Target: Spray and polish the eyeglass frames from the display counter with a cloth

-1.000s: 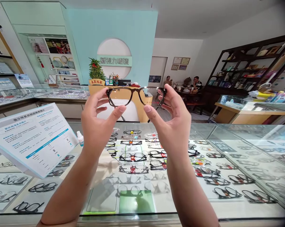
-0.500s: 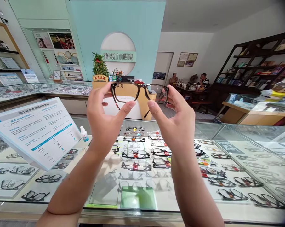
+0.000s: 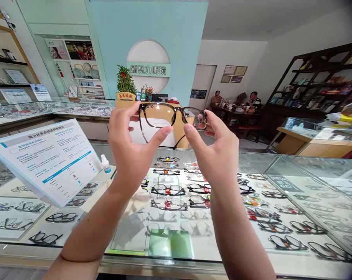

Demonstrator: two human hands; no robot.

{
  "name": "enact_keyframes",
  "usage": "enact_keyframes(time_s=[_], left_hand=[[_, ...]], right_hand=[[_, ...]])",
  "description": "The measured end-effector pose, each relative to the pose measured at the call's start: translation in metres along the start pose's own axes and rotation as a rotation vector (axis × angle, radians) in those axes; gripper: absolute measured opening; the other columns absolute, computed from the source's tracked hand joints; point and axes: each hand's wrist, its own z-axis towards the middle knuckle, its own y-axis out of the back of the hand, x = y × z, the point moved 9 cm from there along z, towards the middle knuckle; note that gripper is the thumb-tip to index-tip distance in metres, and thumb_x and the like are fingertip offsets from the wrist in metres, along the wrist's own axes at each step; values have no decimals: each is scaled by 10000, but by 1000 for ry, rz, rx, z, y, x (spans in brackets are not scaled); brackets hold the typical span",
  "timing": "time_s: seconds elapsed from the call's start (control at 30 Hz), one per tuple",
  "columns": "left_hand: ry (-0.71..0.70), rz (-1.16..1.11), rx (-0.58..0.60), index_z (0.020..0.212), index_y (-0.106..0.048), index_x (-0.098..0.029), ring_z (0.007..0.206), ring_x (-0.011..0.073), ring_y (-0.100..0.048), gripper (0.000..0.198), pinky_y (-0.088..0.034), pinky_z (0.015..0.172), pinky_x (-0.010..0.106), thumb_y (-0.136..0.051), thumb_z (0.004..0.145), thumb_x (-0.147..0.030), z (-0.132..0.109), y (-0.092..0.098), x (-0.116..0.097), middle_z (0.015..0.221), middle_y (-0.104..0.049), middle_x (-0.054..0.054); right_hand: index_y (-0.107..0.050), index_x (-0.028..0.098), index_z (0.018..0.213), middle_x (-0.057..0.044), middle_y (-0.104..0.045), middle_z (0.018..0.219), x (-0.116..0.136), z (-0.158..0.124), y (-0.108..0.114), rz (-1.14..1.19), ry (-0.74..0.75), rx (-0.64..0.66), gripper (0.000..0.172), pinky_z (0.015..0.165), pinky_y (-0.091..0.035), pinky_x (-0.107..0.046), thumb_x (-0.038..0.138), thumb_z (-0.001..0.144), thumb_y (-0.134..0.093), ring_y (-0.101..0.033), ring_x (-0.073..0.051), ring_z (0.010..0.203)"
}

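A pair of dark-framed eyeglasses [image 3: 178,109] is raised at arm's length over the counter, lenses facing me. My left hand [image 3: 132,146] is closed on its left end, with the thumb below the left lens. At the other end my right hand [image 3: 218,153] grips the frame, its thumb by the lower edge of the right lens. One temple arm hangs below the frame between my thumbs. Both hands' fingers are partly hidden behind the frame and the thumbs.
Below is a glass display counter [image 3: 129,257] holding several rows of eyeglasses. A printed sign [image 3: 56,155] leans at the left, next to a small white bottle [image 3: 105,164]. A green card [image 3: 170,243] lies near the front edge. Two people sit at a far table [image 3: 234,112].
The eyeglasses have turned slightly in my hands, and the hanging temple tip has shifted left. My right hand has moved a little left. The whole view has shifted slightly.
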Motion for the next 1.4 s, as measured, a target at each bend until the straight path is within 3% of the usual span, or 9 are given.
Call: enact_keyframes(time_s=[0.37,0.93,1.17,1.4], left_hand=[[-23,-4,-51,1421,-650,-267,1222,327,-716,773,-610,995,478,-924,834,-690,2,3,0,1307,-708,104],[-49,-54,-48,1413,-648,-284,1309,355,-666,802,-576,1095,543,-946,797,-701,2,4,-1,1301,-689,98],[-81,-47,-73,1410,-651,-277,1263,341,-683,785,-582,1066,527,-949,807,-681,1,5,-4,1274,-694,98],[-87,-11,-77,1421,-644,-288,1278,348,-682,778,-592,1049,529,-940,817,-681,1,5,-4,1290,-692,105]], right_hand=[[-770,281,1375,-122,-829,1315,4,0,-1,-116,-91,25,490,1067,-609,-576,574,985,-719,-771,-338,1194],[-774,271,1306,-107,-838,1224,-3,1,-5,-98,-115,31,441,1060,-594,-579,553,976,-700,-767,-322,1110],[-765,270,1355,-137,-825,1291,-8,1,-6,-114,-139,38,488,1076,-580,-623,564,973,-693,-763,-359,1176],[-780,259,1247,-123,-831,1235,-4,1,-7,-114,-145,58,420,1062,-580,-584,567,975,-695,-767,-333,1121]])
